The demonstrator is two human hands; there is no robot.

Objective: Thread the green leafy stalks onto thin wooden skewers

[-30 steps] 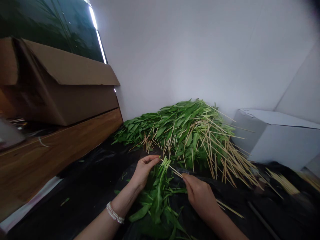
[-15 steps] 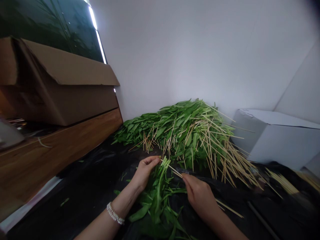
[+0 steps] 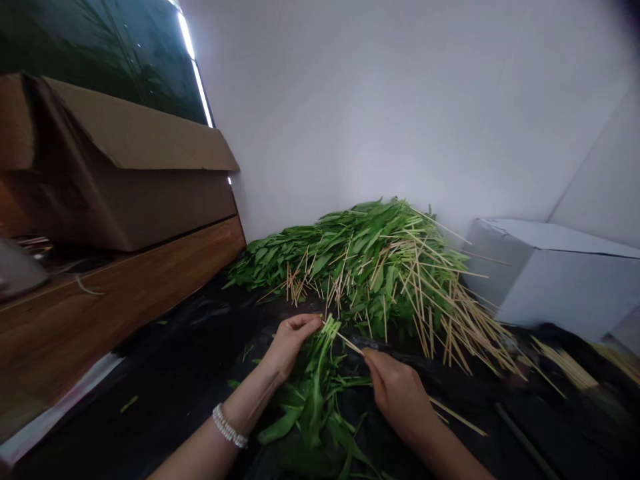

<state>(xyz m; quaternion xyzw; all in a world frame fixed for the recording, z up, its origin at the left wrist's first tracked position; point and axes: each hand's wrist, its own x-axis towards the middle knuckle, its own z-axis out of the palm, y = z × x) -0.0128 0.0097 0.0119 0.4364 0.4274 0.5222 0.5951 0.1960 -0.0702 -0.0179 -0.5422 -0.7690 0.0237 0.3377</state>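
Note:
My left hand [image 3: 289, 341] pinches the cut stem ends of a loose bunch of green leafy stalks [image 3: 315, 393] lying on the black sheet. My right hand [image 3: 400, 393] is closed on a thin bamboo skewer [image 3: 350, 344], whose tip meets the stem ends at my left fingertips. The skewer's back end sticks out behind my right hand. Just beyond both hands rises a large heap of skewered greens [image 3: 370, 267], with many skewer ends fanning toward the right.
A black plastic sheet [image 3: 175, 373] covers the work surface. A wooden shelf [image 3: 100, 313] with a brown cardboard box [image 3: 125, 180] runs along the left. A white box [image 3: 560, 273] stands at right, with loose skewers [image 3: 565, 363] in front of it. A white wall is behind.
Almost nothing has shifted. My right hand has edged slightly toward the left hand, pushing the skewer a little further into the stem ends.

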